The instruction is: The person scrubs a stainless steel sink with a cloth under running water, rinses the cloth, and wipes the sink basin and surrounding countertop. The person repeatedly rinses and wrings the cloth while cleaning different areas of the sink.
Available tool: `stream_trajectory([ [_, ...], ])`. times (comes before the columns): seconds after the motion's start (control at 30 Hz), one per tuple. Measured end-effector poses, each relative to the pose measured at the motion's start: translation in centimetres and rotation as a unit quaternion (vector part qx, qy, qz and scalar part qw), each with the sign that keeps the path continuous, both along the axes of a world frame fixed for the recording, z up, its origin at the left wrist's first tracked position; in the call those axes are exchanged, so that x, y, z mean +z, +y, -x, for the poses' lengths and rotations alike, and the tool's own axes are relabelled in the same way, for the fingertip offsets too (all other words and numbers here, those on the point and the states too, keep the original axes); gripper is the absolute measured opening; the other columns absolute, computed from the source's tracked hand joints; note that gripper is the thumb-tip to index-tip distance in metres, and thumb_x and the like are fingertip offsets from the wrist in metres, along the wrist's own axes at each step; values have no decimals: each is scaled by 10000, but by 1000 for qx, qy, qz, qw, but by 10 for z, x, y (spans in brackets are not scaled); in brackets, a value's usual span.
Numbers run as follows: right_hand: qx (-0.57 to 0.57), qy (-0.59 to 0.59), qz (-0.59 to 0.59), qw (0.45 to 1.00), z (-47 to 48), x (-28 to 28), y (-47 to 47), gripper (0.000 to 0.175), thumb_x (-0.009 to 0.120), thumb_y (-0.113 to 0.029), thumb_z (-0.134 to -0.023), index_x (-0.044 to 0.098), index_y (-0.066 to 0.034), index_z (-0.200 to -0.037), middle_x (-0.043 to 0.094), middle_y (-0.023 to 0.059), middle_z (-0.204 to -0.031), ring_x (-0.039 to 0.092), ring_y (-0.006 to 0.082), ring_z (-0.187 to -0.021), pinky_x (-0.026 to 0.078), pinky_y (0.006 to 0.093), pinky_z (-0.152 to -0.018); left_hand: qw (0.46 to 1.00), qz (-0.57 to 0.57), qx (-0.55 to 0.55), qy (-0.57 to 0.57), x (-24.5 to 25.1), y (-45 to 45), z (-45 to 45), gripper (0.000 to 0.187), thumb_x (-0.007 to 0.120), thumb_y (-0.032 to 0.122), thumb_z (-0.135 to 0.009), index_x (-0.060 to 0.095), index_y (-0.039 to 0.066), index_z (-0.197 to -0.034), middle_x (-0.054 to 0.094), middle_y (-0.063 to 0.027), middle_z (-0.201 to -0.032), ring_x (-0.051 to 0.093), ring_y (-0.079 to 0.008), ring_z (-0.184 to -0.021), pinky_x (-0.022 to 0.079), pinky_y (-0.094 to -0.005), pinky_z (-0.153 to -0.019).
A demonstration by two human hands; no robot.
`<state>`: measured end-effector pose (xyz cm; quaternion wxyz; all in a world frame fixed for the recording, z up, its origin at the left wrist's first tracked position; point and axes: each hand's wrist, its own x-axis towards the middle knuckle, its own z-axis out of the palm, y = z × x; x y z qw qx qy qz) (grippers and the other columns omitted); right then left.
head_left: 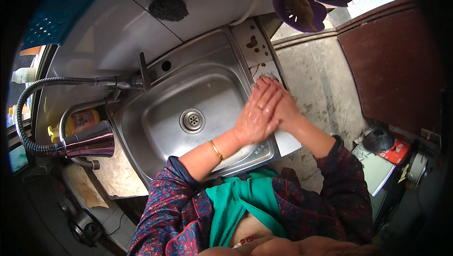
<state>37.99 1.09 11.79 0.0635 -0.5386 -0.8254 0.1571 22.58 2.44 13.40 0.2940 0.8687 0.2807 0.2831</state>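
Observation:
My left hand [257,112] and my right hand [287,109] are pressed together over the right rim of a stainless steel sink [235,52]. Both look wet. The left hand, with a ring and a gold bangle [216,150] on its wrist, lies over the right, whose fingers are mostly hidden. Something pale and greenish shows at the fingertips; what it is, and whether it is held, I cannot tell. The sink's basin holds a drain strainer [192,120]. At its left stands a faucet [136,81] with a coiled metal hose [53,80].
A steel wool scrubber [168,8] hangs on the tiled wall. Purple strainers [299,9] hang at the upper right. Water spots mark the white tile ledge [249,40]. A yellow bottle [83,121] stands behind the sprayer head [91,142]. A dark red panel [385,64] is at right.

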Motion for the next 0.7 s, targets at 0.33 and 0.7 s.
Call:
stream_trajectory([
  [0.33, -59, 246, -220, 942, 3, -46, 109, 384, 637, -122, -773, 597, -87, -1153, 579, 130, -1261, 506, 312, -1212, 416, 348, -1036, 993, -114, 35, -5, -37, 124, -9, 471, 520, 299, -904, 483, 9, -1273, 483, -220, -1326, 432, -410, -1246, 336, -449, -1087],
  [0.7, -24, 262, -18, 965, 30, 14, -162, 351, 586, -127, -825, 605, -35, -1163, 602, 153, -1222, 544, 341, -1164, 444, 452, -976, 955, 227, -191, -15, 15, -91, 51, 524, 561, 276, -899, 476, -28, -1318, 484, -238, -1335, 441, -397, -1268, 327, -454, -1095],
])
